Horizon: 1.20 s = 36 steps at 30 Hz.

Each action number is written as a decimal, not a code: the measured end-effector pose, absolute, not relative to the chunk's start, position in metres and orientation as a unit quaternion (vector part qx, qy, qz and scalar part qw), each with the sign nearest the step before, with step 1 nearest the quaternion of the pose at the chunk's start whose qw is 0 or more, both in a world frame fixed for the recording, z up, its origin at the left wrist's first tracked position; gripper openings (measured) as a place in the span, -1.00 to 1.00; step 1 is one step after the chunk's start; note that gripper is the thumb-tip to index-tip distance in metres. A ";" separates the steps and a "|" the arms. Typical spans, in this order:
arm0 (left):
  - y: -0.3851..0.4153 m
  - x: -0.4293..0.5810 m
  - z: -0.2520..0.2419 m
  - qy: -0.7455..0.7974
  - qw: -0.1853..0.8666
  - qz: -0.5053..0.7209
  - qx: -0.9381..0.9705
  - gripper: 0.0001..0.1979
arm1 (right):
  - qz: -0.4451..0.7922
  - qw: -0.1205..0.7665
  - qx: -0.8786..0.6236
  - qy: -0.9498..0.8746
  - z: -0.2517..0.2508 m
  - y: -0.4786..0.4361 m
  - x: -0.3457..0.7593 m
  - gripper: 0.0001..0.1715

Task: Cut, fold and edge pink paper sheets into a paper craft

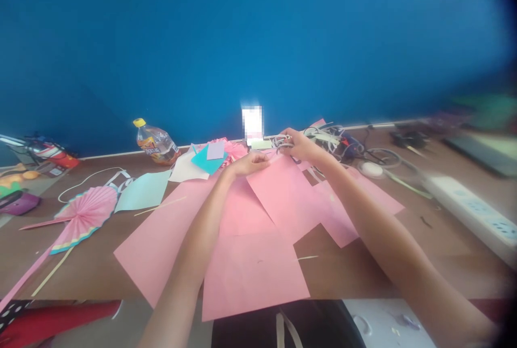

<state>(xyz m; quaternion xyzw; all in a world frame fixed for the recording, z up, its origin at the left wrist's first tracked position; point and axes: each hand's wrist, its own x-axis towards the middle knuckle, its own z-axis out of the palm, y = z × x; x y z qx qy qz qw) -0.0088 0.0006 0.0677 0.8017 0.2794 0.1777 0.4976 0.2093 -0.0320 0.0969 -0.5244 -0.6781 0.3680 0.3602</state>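
Observation:
Several pink paper sheets (pixel 254 275) overlap across the middle of the table. At the upper left edge of one pink sheet (pixel 288 197), my left hand (pixel 251 164) is closed, its thumb and fingers pinching that edge. Beyond the same sheet's top edge, my right hand (pixel 299 145) is closed among thin pale paper strips (pixel 278 142); exactly what its fingers grip is too blurred to tell. A teal paper (pixel 204 162) and a small lilac paper (pixel 216 150) lie left of my hands, against a crumpled pink paper piece (pixel 232 148).
A pleated pink paper fan (pixel 91 208) lies at left beside a pale blue sheet (pixel 143 190). A bottle with a yellow cap (pixel 155 143) stands by the blue wall (pixel 258 41). A lit phone-like screen (pixel 252 123) is ahead. A white power strip (pixel 472 210) and tangled cables (pixel 385 159) are at right.

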 end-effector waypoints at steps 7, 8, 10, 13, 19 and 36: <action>0.011 -0.020 0.060 0.299 0.548 0.224 0.748 -0.55 | 0.356 0.398 -0.511 -0.674 0.101 -0.032 0.215 -0.56; 0.012 -0.021 0.059 0.303 0.551 0.228 0.743 -0.53 | 0.360 0.400 -0.512 -0.670 0.102 -0.031 0.216 -0.53; 0.015 -0.022 0.057 0.308 0.556 0.236 0.735 -0.50 | 0.364 0.404 -0.513 -0.664 0.103 -0.030 0.219 -0.49; 0.015 -0.024 0.057 0.304 0.566 0.234 0.730 -0.50 | 0.341 0.405 -0.529 -0.663 0.105 -0.029 0.221 -0.49; 0.011 -0.028 0.065 0.303 0.553 0.228 0.742 -0.55 | 0.352 0.404 -0.537 -0.652 0.108 -0.031 0.220 -0.51; 0.019 -0.034 0.054 0.305 0.575 0.247 0.718 -0.59 | 0.309 0.392 -0.575 -0.648 0.106 -0.030 0.224 -0.50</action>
